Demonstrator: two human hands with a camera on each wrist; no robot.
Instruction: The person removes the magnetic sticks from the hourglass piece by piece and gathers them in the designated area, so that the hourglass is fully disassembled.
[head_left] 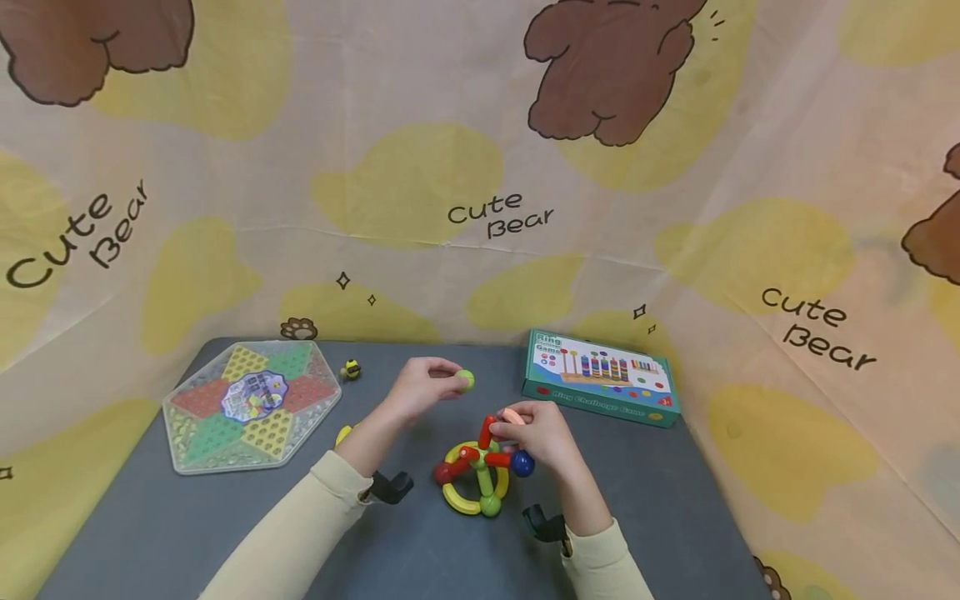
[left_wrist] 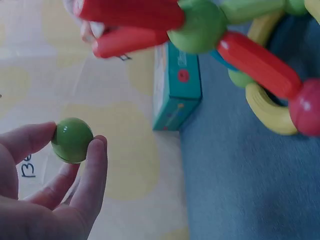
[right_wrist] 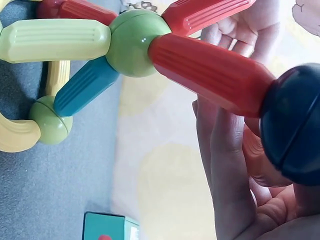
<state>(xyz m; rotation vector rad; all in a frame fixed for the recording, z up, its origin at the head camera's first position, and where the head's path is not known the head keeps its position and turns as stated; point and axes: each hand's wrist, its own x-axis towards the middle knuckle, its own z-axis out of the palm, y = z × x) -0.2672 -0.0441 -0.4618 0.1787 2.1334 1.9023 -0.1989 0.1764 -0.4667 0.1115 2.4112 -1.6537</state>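
Between thumb and fingers, my left hand (head_left: 422,390) pinches a green ball (left_wrist: 72,140), held up beyond the toy structure. The structure is built of ball joints and ribbed rods: a yellow ring (head_left: 459,503) at its base, a light green rod (right_wrist: 55,41), a blue-green rod (right_wrist: 86,87) and red rods (right_wrist: 210,75) fanning from a green ball joint (right_wrist: 137,42). A dark blue ball (head_left: 522,463) caps one red rod. My right hand (head_left: 546,433) is beside the upright red rod (head_left: 487,431) and holds an orange piece (head_left: 513,416), partly hidden by fingers. Whether its fingertips touch the rod is unclear.
A hexagonal board-game case (head_left: 300,446) lies at the left of the grey table (head_left: 637,533). Nearby stands a small bee toy (head_left: 351,369). A green game box (head_left: 600,406) sits at the back right. Part of a yellow piece (head_left: 342,434) shows beside the left forearm. Printed cloth hangs behind.
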